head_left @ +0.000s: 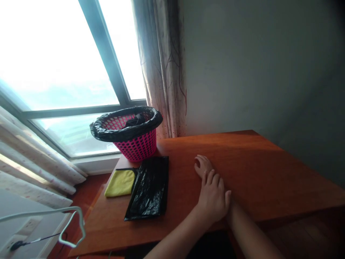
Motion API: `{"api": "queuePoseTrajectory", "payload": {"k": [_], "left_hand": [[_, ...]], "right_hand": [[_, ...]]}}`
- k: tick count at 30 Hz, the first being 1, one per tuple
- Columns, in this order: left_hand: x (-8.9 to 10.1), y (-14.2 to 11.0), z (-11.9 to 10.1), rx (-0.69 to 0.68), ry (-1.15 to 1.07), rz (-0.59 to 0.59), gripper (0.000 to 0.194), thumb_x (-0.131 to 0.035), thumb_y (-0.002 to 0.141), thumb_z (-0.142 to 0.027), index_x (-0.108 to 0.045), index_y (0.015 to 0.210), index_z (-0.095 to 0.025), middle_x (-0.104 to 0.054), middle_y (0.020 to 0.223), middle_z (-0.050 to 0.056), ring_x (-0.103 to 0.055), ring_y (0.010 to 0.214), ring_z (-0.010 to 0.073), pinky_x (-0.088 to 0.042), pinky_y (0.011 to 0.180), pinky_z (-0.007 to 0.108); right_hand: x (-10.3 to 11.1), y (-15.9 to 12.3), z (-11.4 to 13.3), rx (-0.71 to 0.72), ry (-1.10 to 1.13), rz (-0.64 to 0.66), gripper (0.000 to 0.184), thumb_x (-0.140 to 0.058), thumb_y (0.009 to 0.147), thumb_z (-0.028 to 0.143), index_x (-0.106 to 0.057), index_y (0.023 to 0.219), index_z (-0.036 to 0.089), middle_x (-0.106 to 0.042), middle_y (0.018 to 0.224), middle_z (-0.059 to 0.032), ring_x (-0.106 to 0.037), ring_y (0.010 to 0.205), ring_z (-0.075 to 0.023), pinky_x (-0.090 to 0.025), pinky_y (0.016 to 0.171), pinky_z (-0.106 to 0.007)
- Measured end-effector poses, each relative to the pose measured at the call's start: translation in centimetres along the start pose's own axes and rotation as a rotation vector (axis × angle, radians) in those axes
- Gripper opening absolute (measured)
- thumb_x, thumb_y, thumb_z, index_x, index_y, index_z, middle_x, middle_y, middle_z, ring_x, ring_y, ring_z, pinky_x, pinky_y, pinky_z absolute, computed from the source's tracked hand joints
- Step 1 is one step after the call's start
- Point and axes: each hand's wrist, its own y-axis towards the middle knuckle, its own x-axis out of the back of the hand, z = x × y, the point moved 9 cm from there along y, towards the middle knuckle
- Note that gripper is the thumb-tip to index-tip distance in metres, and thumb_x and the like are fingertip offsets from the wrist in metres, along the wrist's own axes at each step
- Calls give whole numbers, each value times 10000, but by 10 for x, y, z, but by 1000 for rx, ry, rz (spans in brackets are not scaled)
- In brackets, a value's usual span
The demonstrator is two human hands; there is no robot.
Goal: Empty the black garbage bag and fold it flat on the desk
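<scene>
My left hand lies across my right wrist, its fingers wrapped over it and the thumb on the near side. Beyond it, my right hand rests on the wooden table with fingers loosely curled, a gap showing between thumb and fingers, and nothing in it. To the left of both hands lies a folded black plastic bag, flat and shiny. It touches a folded yellow cloth with a dark edge. Behind them stands a pink perforated basket, lined with a black bag folded over its rim.
The table has an edge close to my body and a far edge near the grey wall. A window and curtains are at the back left. A pale bent wire frame juts in at lower left, near a wall socket.
</scene>
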Motion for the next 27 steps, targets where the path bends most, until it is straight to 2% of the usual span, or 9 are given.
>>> {"api": "queuePoseTrajectory", "payload": {"k": [4, 7, 10, 15, 18, 21, 23, 25, 27], "left_hand": [[-2, -17, -17, 55, 51, -26, 468, -425, 942, -371, -558, 1293, -91, -534, 1327, 194, -404, 1305, 367, -325, 1127, 542], [-5, -20, -32, 20, 119, 41, 345, -449, 914, -284, -654, 1116, -94, -604, 1090, 197, -508, 1085, 356, -445, 949, 549], [-3, -14, -30, 34, 120, 87, 243, -473, 885, -229, -669, 974, -117, -588, 928, 156, -519, 919, 313, -473, 814, 506], [11, -10, -16, 166, 137, 8, 380, -504, 896, -327, -633, 1148, -73, -559, 1141, 211, -483, 1080, 352, -414, 950, 541], [1, -16, -41, 35, 214, 107, 307, -499, 888, -268, -707, 1027, -90, -614, 971, 233, -523, 964, 360, -438, 820, 557], [-6, -20, -68, -194, 106, 182, 207, -559, 863, -326, -714, 839, -191, -610, 783, 164, -542, 795, 306, -441, 677, 486], [-3, -13, -60, -223, 37, 173, 205, -569, 859, -367, -686, 834, -202, -612, 781, 116, -545, 737, 257, -448, 651, 429], [3, 2, -31, -156, 16, 137, 174, -552, 867, -319, -667, 850, -191, -621, 811, 87, -563, 762, 236, -468, 723, 412], [13, 18, 5, -56, 8, 27, 154, -528, 879, -252, -666, 869, -184, -639, 912, 92, -581, 921, 255, -445, 891, 439]], "right_hand": [[-11, 17, -8, -2, -49, 52, 254, -585, 930, 287, -640, 1156, 184, -602, 1275, -113, -575, 1162, -246, -460, 1016, -462], [-16, 17, -11, 11, -72, 83, 256, -533, 877, 155, -677, 1090, 158, -627, 1259, -141, -550, 1214, -259, -410, 1078, -439], [-21, 15, -14, 12, -79, 100, 310, -500, 847, 125, -674, 1104, 135, -626, 1274, -145, -530, 1243, -265, -396, 1092, -457], [-25, 15, -19, -12, -42, 96, 321, -501, 833, 131, -682, 1098, 135, -621, 1292, -150, -522, 1260, -271, -390, 1098, -470], [-23, 15, -19, -17, 14, 91, 318, -508, 821, 133, -691, 1080, 133, -633, 1276, -154, -530, 1255, -270, -371, 1117, -472], [-16, 16, -19, -40, 95, 69, 320, -510, 800, 137, -704, 1054, 139, -644, 1264, -153, -541, 1249, -268, -357, 1129, -471], [-9, 14, -16, -64, 168, 42, 319, -512, 785, 160, -718, 1029, 141, -659, 1234, -151, -553, 1240, -277, -354, 1129, -483], [-3, 9, -8, -97, 253, 0, 338, -500, 780, 201, -727, 1026, 156, -667, 1198, -133, -556, 1241, -296, -356, 1114, -529], [1, 0, 4, -153, 364, -66, 376, -470, 792, 248, -721, 1064, 179, -655, 1178, -116, -544, 1260, -323, -373, 1069, -599]]}}
